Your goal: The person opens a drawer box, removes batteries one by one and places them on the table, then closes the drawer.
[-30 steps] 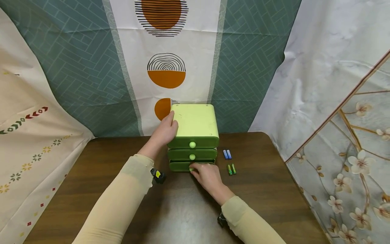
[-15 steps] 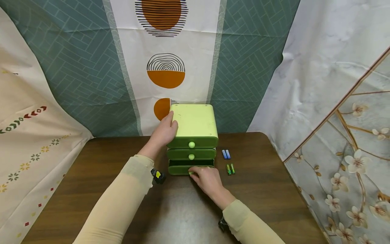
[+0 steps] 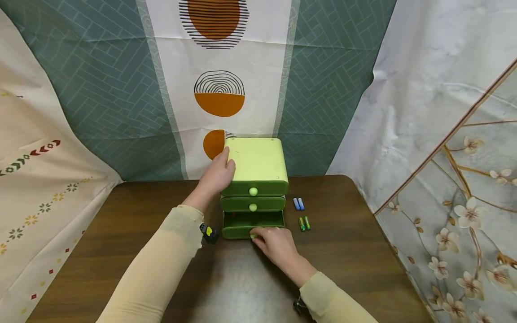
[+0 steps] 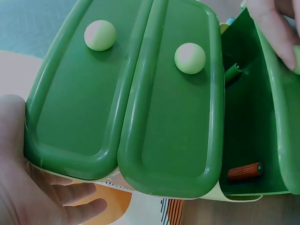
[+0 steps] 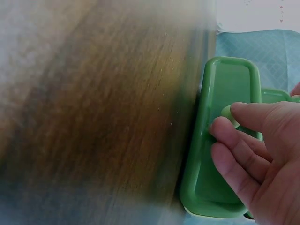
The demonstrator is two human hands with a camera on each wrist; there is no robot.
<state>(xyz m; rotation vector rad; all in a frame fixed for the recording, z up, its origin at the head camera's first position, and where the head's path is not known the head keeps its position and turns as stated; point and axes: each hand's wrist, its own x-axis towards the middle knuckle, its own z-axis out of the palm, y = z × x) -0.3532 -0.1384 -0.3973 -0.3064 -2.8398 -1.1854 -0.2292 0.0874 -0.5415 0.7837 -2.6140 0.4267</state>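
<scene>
A light-green drawer cabinet (image 3: 256,158) with dark-green drawer fronts stands at the table's back edge. My left hand (image 3: 216,174) rests against its upper left side, thumb over the top edge; in the left wrist view its fingers look extended. My right hand (image 3: 276,246) pinches the round knob (image 5: 228,114) of the bottom drawer (image 3: 234,233), which is pulled out. Inside that drawer lie a red cylinder (image 4: 246,171) and a dark-green cylinder (image 4: 233,73), both battery-like. The upper two drawers are closed, their knobs (image 3: 253,191) bare.
Right of the cabinet, two blue-and-white batteries (image 3: 298,204) and two green batteries (image 3: 304,223) lie on the brown wooden table (image 3: 343,264). A patterned curtain (image 3: 331,98) hangs close behind. Floral cloth (image 3: 456,242) borders the right side.
My right hand has drawn the bottom drawer out toward me, from a narrow gap to a wide opening. The left hand has stayed against the cabinet.
</scene>
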